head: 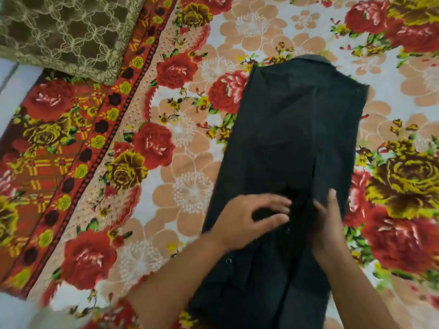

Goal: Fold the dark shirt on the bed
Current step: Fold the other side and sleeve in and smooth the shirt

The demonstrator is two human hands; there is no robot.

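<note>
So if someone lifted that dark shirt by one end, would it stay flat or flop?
Probably flop: the dark shirt lies limp on the bed sheet, with creases near the left hand. Likely light, since it looks like thin cloth. Pushed, it would probably bunch rather than slide.

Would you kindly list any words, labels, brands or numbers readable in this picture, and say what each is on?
None: no text is readable anywhere in view.
The dark shirt shows no label or print, only small buttons; the floral bedsheet and the brown patterned cloth carry patterns only.
</note>
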